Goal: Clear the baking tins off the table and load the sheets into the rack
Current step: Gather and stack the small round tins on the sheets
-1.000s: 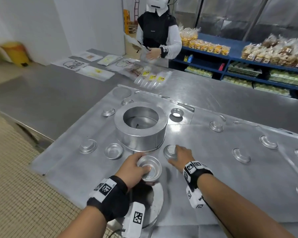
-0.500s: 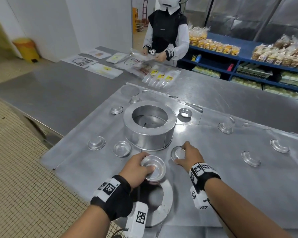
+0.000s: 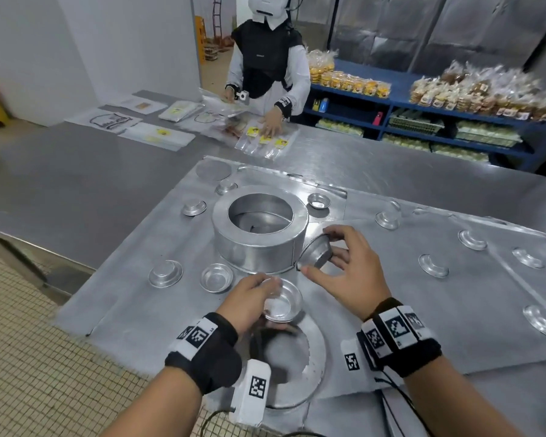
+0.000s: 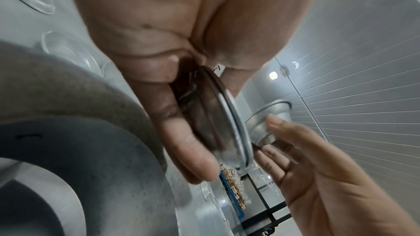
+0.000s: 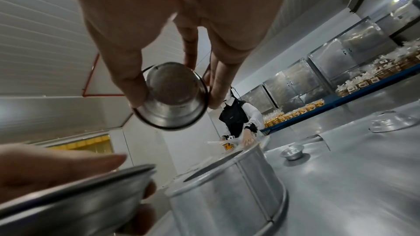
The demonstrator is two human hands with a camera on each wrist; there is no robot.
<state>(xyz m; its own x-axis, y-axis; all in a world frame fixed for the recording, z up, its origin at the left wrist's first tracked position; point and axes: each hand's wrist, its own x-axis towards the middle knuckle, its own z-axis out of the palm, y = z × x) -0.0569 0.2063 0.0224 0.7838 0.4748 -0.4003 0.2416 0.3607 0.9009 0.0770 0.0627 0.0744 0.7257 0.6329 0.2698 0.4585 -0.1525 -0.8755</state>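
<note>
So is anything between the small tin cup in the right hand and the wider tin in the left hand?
Nothing visible: the small round metal cup, pinched by the right hand, has open air down to the wider shallow metal tin in the left hand.

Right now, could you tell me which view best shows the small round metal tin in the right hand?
The right wrist view: small round metal tin fills mid-frame, pinched. Head view shows it tilted; left wrist view, side-on.

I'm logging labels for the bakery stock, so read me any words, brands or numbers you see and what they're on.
No text can be read.
Print on the other person's vest: too small.
yellow bag labels: blurred.
wristbands: square code patterns only, no words.
</note>
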